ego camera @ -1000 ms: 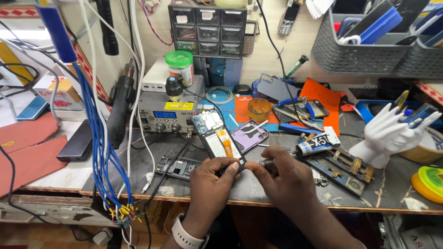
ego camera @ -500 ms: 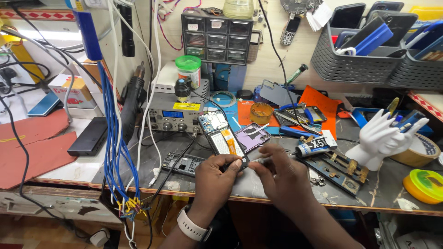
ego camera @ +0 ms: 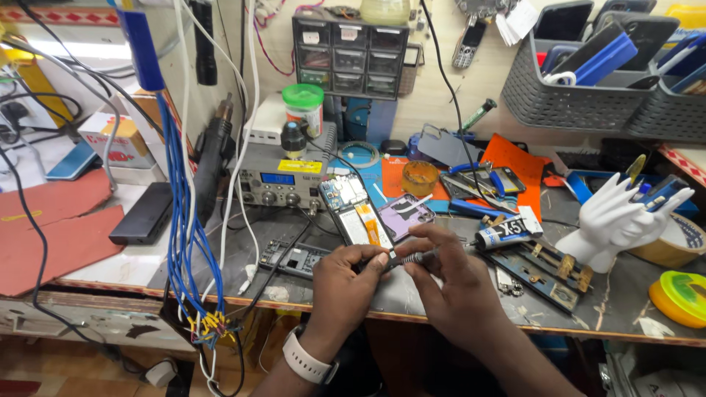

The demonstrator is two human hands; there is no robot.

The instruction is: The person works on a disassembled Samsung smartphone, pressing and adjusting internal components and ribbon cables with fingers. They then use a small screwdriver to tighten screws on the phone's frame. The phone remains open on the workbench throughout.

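Screwdriver (ego camera: pixel 406 259), a small dark one, lies level between your hands over the front edge of the workbench (ego camera: pixel 132 266), just in front of the opened phone (ego camera: pixel 358 213). Your left hand (ego camera: pixel 346 283) pinches its tip end and your right hand (ego camera: pixel 448 283) grips its handle, fingers closed around it.

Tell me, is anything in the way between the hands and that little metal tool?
No. The left hand and right hand both pinch the small metal tool directly, above the workbench.
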